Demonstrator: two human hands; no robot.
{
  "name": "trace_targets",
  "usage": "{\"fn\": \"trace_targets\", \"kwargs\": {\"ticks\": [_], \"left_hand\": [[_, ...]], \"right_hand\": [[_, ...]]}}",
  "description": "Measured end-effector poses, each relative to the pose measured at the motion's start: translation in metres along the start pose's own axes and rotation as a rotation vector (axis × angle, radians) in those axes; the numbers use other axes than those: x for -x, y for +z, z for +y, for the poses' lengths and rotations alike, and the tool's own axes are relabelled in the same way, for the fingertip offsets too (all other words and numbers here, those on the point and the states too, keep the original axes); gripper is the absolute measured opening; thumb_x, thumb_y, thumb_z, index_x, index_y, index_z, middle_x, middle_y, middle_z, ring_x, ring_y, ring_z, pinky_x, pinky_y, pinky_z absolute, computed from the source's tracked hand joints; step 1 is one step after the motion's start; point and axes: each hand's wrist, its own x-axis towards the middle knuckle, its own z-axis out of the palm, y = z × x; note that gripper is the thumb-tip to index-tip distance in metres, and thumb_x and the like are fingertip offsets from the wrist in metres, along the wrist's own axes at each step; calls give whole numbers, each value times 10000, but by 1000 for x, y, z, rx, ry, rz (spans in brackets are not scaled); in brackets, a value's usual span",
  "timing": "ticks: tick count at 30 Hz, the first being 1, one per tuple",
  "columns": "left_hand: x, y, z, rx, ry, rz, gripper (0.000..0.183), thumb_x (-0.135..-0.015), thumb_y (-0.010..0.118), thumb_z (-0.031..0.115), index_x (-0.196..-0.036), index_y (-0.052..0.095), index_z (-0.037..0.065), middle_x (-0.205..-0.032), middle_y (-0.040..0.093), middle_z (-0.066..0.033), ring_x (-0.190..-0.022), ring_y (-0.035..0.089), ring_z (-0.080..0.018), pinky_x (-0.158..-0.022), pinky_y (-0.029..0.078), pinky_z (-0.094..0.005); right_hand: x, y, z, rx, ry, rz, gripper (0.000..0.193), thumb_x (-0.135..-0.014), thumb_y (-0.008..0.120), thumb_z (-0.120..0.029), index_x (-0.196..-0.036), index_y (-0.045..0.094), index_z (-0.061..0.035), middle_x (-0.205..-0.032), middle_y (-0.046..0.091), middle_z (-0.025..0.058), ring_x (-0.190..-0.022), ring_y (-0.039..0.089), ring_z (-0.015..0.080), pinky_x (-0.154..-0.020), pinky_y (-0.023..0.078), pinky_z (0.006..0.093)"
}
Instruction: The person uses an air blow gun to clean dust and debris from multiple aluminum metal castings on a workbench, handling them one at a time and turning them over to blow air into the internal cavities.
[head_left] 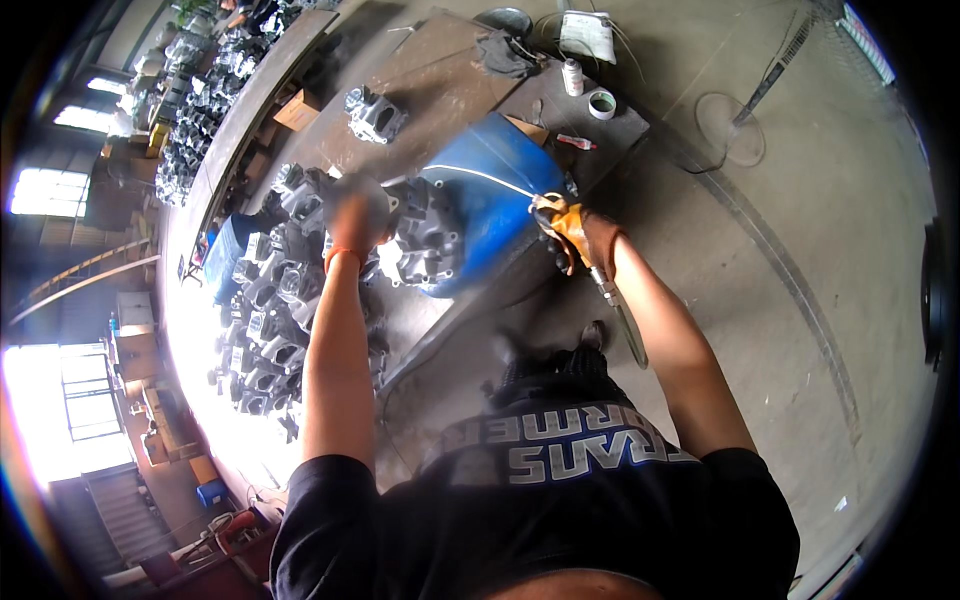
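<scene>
In my right hand (572, 238), gloved in orange, is an air blow gun (602, 285), the fingers closed around it. Its long thin pale nozzle tube (480, 175) reaches left over a blue plastic sheet (500, 165). A hose hangs down from the gun beside my wrist. My left hand (352, 228), also in an orange glove, is against the left side of a grey metal casting (425, 232) with holes and ports. Blur smears the left fingers, so their grip does not show. The casting sits at the left edge of the blue sheet.
Many similar castings (275, 310) are heaped left of my left arm. Another casting (375, 115) stands farther back on the table. A white bottle (572, 77), a tape roll (601, 105) and a dark cloth (505, 55) lie at the table's far right. A pedestal base (730, 130) stands on the floor.
</scene>
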Motion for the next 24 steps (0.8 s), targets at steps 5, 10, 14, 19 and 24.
{"fn": "trace_targets", "kwargs": {"ticks": [5,10,14,19,24], "left_hand": [[0,-6,7,-64,-23,-24,1054,-569,821,297,-1458,288,106,-1377,432,-206,-1239,467,-395,-1014,425,-415],[-12,10,-10,18,-61,-69,1079,-563,818,313,-1471,268,115,-1394,416,-200,-1245,460,-400,-1022,422,-420],[-32,42,-41,21,32,18,1075,-575,811,327,-1473,261,111,-1398,413,-195,-1249,459,-394,-1023,420,-415],[-23,27,-29,123,-39,-49,1097,-587,814,353,-1484,232,108,-1409,404,-197,-1255,457,-387,-1021,423,-420],[-28,20,-18,-91,-56,-102,1108,-598,819,377,-1493,218,120,-1419,394,-204,-1266,449,-386,-1023,423,-422]], "right_hand": [[-9,21,1,18,-82,-99,308,-947,522,-408,-788,567,-148,-649,518,7,-612,568,157,-446,461,348],[-9,6,-7,-2,-27,-29,443,-883,531,-574,-812,573,-139,-677,537,11,-557,520,204,-485,469,460],[-25,13,11,79,-111,-62,248,-923,553,-364,-928,589,-120,-749,576,56,-568,554,222,-481,494,444],[-11,13,6,53,-156,-46,325,-918,550,-404,-772,576,-116,-645,551,16,-552,556,207,-462,456,401],[9,9,30,-6,-173,-67,283,-927,571,-361,-1133,540,-169,-722,569,67,-582,571,238,-479,503,428]]}}
